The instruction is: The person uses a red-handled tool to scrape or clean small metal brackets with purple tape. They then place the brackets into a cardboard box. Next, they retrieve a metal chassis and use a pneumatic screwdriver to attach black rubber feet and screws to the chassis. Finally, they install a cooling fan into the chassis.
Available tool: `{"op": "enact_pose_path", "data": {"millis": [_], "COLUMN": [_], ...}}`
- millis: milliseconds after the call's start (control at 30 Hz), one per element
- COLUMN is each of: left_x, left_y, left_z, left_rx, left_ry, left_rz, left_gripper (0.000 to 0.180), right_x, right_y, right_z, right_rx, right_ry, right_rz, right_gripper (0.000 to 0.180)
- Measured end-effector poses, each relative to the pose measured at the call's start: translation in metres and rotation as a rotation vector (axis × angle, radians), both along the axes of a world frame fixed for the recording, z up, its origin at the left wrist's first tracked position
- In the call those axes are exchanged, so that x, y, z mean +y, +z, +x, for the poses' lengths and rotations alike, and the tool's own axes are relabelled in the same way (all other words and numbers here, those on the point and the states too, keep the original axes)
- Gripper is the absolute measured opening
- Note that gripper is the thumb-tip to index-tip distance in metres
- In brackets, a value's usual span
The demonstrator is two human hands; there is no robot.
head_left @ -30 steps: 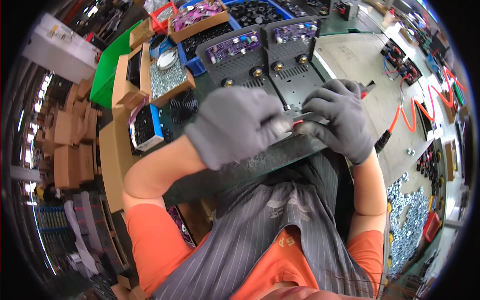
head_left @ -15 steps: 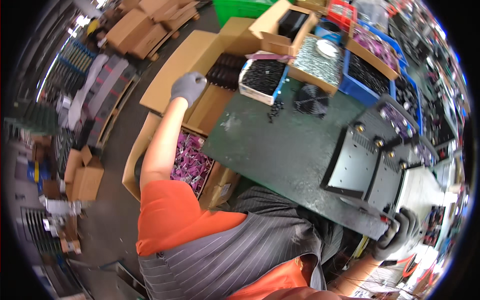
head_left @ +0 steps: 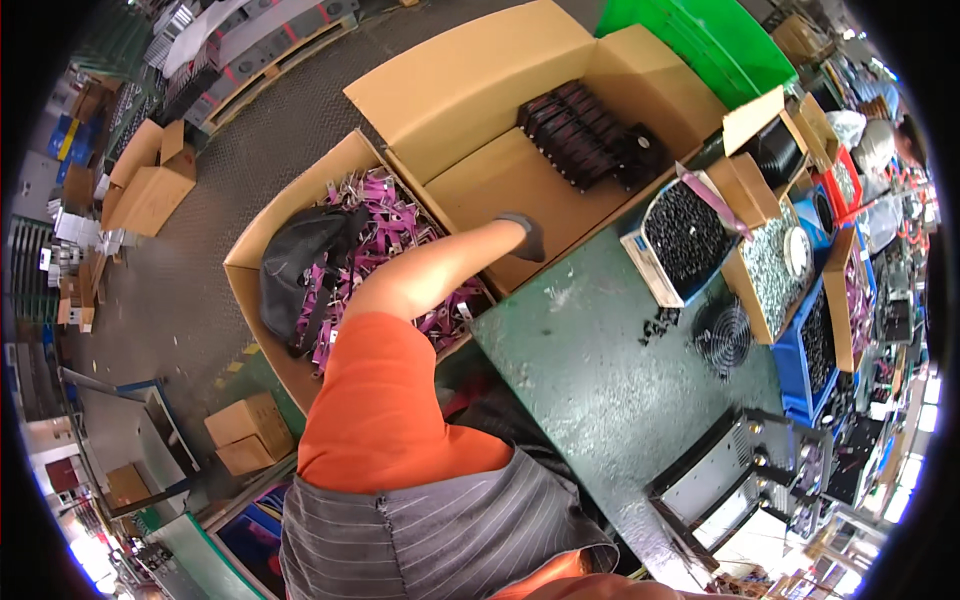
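Cardboard cartons line the green worktable (head_left: 600, 370). Largest carton (head_left: 480, 110) contains a row of black parts (head_left: 580, 135); the adjacent carton (head_left: 265, 260) contains purple parts (head_left: 385, 215) and a black bag (head_left: 300, 265). A small bin (head_left: 650, 270) holds black screws (head_left: 690, 235). Left hand (head_left: 525, 235), grey-gloved, reaches into the largest carton near the black parts; finger spread cannot be determined.

This was a factory assembly workshop. A green worktop (head_left: 610, 370) ran through the middle of the frame, open cardboard cartons (head_left: 470, 110) of purple and black parts filled the upper centre, bins of screws (head_left: 765, 265) stood at right, and metal chassis (head_left: 740, 480) lay lower right.
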State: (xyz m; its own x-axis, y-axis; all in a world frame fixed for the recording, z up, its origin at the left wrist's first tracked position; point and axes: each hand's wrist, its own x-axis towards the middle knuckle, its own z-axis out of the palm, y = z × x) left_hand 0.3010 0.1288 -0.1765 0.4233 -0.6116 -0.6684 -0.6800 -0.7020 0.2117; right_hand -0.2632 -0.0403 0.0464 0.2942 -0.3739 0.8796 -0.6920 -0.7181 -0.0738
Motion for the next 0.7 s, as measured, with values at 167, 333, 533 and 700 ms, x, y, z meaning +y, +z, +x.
{"op": "enact_pose_path", "data": {"millis": [167,333,533,700], "left_x": [-0.052,-0.111,-0.151,-0.169], "left_y": [0.007,-0.028,-0.067,-0.087], "left_z": [0.02,0.047,0.076,0.091], "left_rx": [-0.102,-0.349,-0.741,-0.729], "left_ry": [0.15,0.302,0.209,0.093], "left_rz": [-0.256,-0.409,-0.455,-0.488], "left_gripper": [0.041,0.048,0.037,0.025], "right_x": [-0.013,-0.015,-0.014,-0.013], "right_y": [-0.003,-0.002,-0.002,-0.004], "right_z": [0.014,0.018,0.013,0.012], "right_rx": [0.039,0.04,0.043,0.046], "right_ry": [0.02,-0.003,-0.05,-0.072], "right_rz": [0.001,0.018,0.037,0.048], "right_gripper": [0.045,0.045,0.044,0.044]}}
